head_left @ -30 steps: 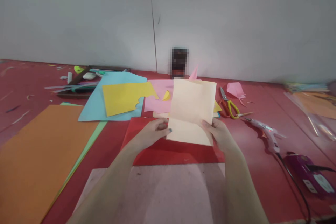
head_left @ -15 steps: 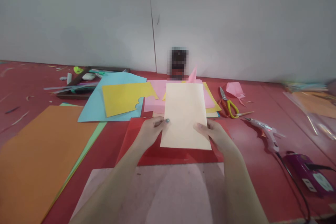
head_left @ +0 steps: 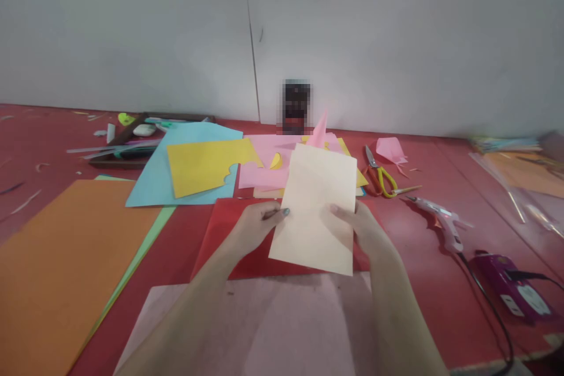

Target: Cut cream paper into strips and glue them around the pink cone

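A cream sheet of paper (head_left: 318, 205) is held up between both hands over a red sheet (head_left: 224, 235) lying on the table. My left hand (head_left: 255, 226) pinches the cream sheet's left edge, thumb on top, and a thin dark stick shows under its fingers. My right hand (head_left: 359, 226) grips the sheet's right edge with the thumb on its face. The cream sheet is tilted slightly to the right.
Orange (head_left: 61, 264), light blue (head_left: 194, 141), yellow (head_left: 202, 164) and pink (head_left: 264, 164) sheets lie left and behind. Yellow-handled scissors (head_left: 379, 175), a glue gun (head_left: 440, 220) with cord, and a purple device (head_left: 506, 288) sit right. A dark tray (head_left: 136, 141) of tools is far left.
The cream sheet was wider and creased a second ago; it now shows as a narrower rectangle, drawn nearer to me and tilted. Both hands stayed on its edges.
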{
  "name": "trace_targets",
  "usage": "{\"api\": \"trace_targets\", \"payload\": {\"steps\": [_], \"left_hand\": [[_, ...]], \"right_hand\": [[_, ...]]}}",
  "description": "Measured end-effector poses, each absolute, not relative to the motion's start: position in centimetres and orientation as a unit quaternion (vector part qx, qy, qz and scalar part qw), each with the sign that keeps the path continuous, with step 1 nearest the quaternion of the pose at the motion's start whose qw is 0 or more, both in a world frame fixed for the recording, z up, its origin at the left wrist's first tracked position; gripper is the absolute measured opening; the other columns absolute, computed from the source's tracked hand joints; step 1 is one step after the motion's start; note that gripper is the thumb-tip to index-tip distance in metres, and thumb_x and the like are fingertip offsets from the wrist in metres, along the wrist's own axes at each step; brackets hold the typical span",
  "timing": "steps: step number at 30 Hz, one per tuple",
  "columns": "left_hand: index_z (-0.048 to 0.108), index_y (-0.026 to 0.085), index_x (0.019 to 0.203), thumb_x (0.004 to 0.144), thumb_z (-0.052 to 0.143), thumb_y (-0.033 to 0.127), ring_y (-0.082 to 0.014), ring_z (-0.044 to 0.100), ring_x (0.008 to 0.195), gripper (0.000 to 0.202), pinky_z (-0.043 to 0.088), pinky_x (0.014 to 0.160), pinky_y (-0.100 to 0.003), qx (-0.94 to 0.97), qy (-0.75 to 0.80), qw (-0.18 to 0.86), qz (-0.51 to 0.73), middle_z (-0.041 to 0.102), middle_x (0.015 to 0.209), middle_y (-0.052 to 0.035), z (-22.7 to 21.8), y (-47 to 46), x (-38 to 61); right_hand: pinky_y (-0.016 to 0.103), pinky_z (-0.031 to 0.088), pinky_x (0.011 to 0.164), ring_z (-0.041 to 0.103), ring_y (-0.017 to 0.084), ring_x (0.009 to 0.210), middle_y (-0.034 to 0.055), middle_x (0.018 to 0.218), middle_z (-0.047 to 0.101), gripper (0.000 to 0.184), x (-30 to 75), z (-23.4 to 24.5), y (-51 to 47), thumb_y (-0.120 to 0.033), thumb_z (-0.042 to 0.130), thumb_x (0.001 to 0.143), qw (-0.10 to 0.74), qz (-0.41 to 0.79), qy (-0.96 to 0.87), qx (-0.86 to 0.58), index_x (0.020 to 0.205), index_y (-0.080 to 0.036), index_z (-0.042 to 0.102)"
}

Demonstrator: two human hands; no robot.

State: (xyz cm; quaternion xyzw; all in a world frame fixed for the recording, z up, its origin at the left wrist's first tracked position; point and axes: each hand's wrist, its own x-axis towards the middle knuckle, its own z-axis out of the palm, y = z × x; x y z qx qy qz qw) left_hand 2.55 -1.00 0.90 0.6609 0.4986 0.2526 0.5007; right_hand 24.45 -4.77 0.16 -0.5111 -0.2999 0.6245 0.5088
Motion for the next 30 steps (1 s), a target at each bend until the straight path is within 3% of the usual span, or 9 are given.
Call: {"api": "trace_targets", "payload": {"steps": [5, 11, 14, 19, 24, 27, 30], "left_hand": [[0.052, 0.017, 0.058, 0.077, 0.049, 0.043, -0.0095, 0.031, 0.051, 0.032, 0.025, 0.050, -0.021, 0.666, 0.506, 0.483, 0.259, 0.036, 0.054, 0.0049, 0.5, -0.9, 2.5], [0.052, 0.018, 0.057, 0.077, 0.049, 0.043, -0.0097, 0.033, 0.049, 0.033, 0.027, 0.049, -0.022, 0.663, 0.510, 0.483, 0.259, 0.038, 0.053, 0.0049, 0.5, -0.9, 2.5], [0.052, 0.018, 0.055, 0.076, 0.051, 0.045, -0.0113, 0.041, 0.050, 0.035, 0.032, 0.050, -0.022, 0.649, 0.494, 0.520, 0.253, 0.046, 0.053, 0.0033, 0.7, -0.9, 2.3], [0.063, 0.018, 0.067, 0.080, 0.044, 0.049, -0.0172, 0.056, 0.068, 0.038, 0.043, 0.066, -0.027, 0.579, 0.490, 0.556, 0.339, 0.063, 0.068, -0.0028, 0.8, -0.4, 1.9], [0.059, 0.016, 0.063, 0.072, 0.054, 0.051, -0.0151, 0.052, 0.059, 0.037, 0.037, 0.053, -0.023, 0.556, 0.577, 0.497, 0.333, 0.057, 0.061, 0.0000, 0.3, 0.1, 1.4], [0.056, 0.016, 0.058, 0.072, 0.054, 0.050, -0.0129, 0.048, 0.056, 0.036, 0.035, 0.051, -0.022, 0.578, 0.544, 0.524, 0.309, 0.053, 0.057, 0.0017, 0.0, -0.1, 1.4], [0.056, 0.016, 0.058, 0.071, 0.056, 0.047, -0.0124, 0.048, 0.055, 0.034, 0.036, 0.052, -0.022, 0.587, 0.508, 0.566, 0.276, 0.052, 0.057, 0.0016, -0.1, -0.3, 1.7]], "right_hand": [[0.035, 0.050, 0.075, 0.066, 0.023, 0.079, 0.0058, 0.089, 0.071, 0.045, 25.3, -0.7, -3.9, -0.031, 0.078, 0.057, 0.569, 0.599, -0.263, -0.499, 0.098, -0.018, 0.063], [0.030, 0.051, 0.063, 0.066, 0.021, 0.069, 0.0019, 0.074, 0.071, 0.044, 26.4, -1.8, -3.7, -0.036, 0.079, 0.055, 0.570, 0.565, -0.264, -0.535, 0.092, -0.018, 0.064], [0.031, 0.051, 0.063, 0.066, 0.021, 0.068, 0.0026, 0.074, 0.071, 0.041, 26.4, -1.6, -3.9, -0.036, 0.078, 0.058, 0.560, 0.578, -0.282, -0.523, 0.091, -0.018, 0.064], [0.032, 0.050, 0.062, 0.066, 0.022, 0.066, 0.0057, 0.076, 0.071, 0.039, 25.4, -0.7, -4.6, -0.037, 0.072, 0.067, 0.501, 0.631, -0.315, -0.502, 0.098, -0.016, 0.062], [0.032, 0.050, 0.062, 0.066, 0.024, 0.074, 0.0083, 0.089, 0.070, 0.053, 24.8, -0.5, -5.0, -0.037, 0.068, 0.070, 0.402, 0.671, -0.367, -0.504, 0.117, -0.018, 0.053], [0.029, 0.050, 0.056, 0.066, 0.024, 0.078, 0.0091, 0.095, 0.069, 0.053, 24.7, -0.5, -4.9, -0.042, 0.065, 0.072, 0.416, 0.655, -0.366, -0.513, 0.118, -0.020, 0.053], [0.030, 0.050, 0.064, 0.064, 0.026, 0.087, 0.0100, 0.100, 0.068, 0.048, 24.4, -0.4, -4.6, -0.043, 0.067, 0.071, 0.438, 0.639, -0.367, -0.514, 0.111, -0.019, 0.059]]}}
